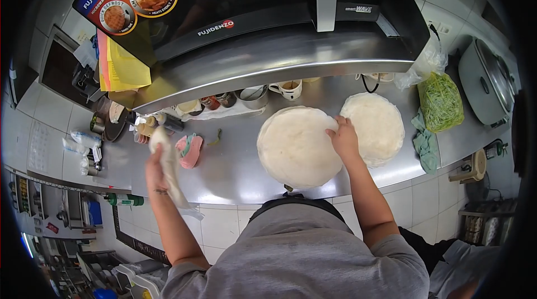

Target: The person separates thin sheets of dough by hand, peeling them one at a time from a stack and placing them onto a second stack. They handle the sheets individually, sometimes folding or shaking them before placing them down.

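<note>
Hands apart | left hand (154, 173) clamped on pale sheet (174, 179) over steel counter's (232, 179) front edge | right hand (345, 141) touches large round stack (299, 148) near front edge, pinch unclear | layers likely soft, tearable; best lifted flat-fingered by rim

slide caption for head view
Right hand on a round white dough-like stack, left hand holding a long off-white piece

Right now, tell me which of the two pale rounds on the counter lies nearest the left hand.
The larger round, on the side toward the pink cloth. The smaller round lies farther off, beside the bagged greens.
</note>
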`<state>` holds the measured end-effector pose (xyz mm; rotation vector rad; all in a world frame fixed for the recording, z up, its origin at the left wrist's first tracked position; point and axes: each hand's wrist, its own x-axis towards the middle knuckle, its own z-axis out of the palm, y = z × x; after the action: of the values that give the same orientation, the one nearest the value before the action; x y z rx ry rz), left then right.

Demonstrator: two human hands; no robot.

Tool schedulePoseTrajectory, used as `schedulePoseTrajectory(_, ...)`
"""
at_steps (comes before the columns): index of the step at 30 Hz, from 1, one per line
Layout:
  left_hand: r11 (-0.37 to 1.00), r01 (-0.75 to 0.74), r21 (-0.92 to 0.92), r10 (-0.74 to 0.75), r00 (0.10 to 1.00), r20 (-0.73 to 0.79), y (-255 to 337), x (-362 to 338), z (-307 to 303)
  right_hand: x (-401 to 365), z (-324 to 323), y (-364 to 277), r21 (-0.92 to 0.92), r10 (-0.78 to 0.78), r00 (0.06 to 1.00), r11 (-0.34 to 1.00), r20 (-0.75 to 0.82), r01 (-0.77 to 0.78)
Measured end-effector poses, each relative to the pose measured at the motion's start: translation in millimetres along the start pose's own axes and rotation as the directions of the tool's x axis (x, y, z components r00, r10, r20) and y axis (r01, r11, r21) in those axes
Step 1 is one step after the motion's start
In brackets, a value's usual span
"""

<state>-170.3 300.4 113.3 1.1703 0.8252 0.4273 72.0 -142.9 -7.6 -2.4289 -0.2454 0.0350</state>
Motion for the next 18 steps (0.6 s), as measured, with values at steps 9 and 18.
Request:
schedulePoseTrajectory(9, 0.83, 0.371, -0.417, -0.067, 0.807, 0.586, -26.2, -91.8, 167.6, -48.1, -10.6, -46.1, 0.84, -0.325, 0.776, 0.158, 0.541, -0.519)
schedulePoseTrajectory(18, 0.914, -0.242, 0.326, 0.099, 0.912, 0.398, -191.1, -26.4, 184.2, -20.2, -11.5, 20.4, 0.762, 0.157, 0.844, 0.37, 0.513, -0.532)
